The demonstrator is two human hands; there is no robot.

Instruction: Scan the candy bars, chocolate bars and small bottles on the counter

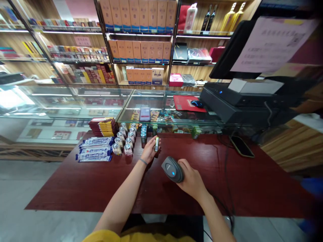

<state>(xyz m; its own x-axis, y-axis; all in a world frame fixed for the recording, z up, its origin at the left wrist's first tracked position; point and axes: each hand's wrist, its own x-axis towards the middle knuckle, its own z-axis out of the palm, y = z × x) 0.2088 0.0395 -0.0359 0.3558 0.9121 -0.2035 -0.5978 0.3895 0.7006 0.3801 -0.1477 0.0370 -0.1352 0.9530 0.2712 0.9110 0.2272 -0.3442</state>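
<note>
A small slim pack (156,144), pale with yellow-green at one end, is gripped by the fingers of my left hand (149,150) above the table. My right hand (191,178) is wrapped around the grip of a dark barcode scanner (173,169) with a lit blue light; its head points toward the left hand and the pack. Just beyond my left hand stand several small dark containers (143,135) with bluish tops and a green one (154,129). To its left are two rows of small jars (128,149) with silvery lids.
On the dark red table (176,198) lie blue-and-white packets (94,151), a stack of maroon and yellow packs (102,127) and a phone (241,146). A small green item (195,132) stands by the glass counter (161,97). Cables run along the right side below a monitor (227,50).
</note>
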